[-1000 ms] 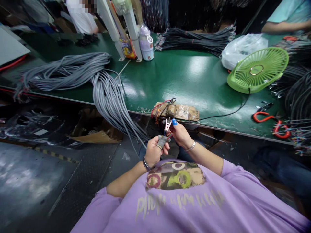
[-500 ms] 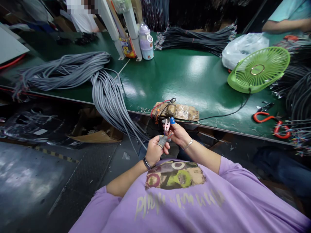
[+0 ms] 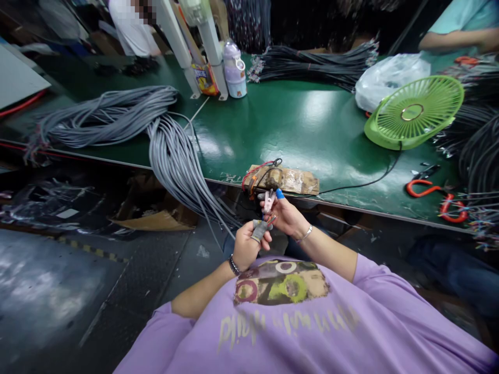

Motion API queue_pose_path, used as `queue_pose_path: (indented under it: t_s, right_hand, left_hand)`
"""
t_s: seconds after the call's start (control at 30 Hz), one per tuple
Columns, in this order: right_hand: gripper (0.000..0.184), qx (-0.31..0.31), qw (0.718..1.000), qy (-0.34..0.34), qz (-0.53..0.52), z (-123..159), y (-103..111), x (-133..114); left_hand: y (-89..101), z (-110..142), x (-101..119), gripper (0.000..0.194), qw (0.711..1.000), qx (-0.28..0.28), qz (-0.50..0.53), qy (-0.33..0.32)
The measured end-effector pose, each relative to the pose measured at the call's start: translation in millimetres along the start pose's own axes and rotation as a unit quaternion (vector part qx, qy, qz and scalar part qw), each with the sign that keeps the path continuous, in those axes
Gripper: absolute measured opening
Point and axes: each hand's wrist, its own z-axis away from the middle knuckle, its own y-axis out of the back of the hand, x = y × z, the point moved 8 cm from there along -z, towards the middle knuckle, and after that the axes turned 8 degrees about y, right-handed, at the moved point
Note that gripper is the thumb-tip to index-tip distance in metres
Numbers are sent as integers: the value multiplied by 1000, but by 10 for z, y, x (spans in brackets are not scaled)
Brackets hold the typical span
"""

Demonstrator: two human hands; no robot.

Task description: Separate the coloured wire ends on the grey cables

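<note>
My left hand is closed in front of my body, just below the bench edge. A grey wrap covers its thumb. Thin reddish wires stick out past that thumb, from a cable end mostly hidden in the grip. My right hand, with a blue cover on the thumb, is curled close beside it. At its fingertips shows a small pale pinkish piece, too small to name. Right behind the hands, a worn cardboard-like block with red and black leads lies on the bench edge.
Grey cables lie on the green bench and hang over its edge at left. A green fan, a plastic bag, orange-handled pliers and black cables are at right. A bottle stands behind; people sit across.
My right thumb has shifted slightly, and the wires between my hands look less spread out. The person at the back left has moved a little. My left hand stays almost in place.
</note>
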Motion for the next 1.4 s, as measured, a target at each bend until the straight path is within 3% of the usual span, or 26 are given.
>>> queue_pose_path:
  t_s: [0.17,0.47,1.2,1.4]
  right_hand:
    - [22,2,999,40,37,-26,72,-67]
    - [29,-18,999,11,33,-13,33,-17]
    - [26,16,999,26,12,-39,32,-8]
    - [38,-14,1000,-1,6,10,16,-6]
  left_hand:
    - [28,20,-3,27,1000,9,-3,-11]
    - [-6,-37,31,30,999,38,-22,-27]
    - [-24,-72,6,31,998,55,-8,-1]
    - [7,-26,15,30,998,50,-30,-21]
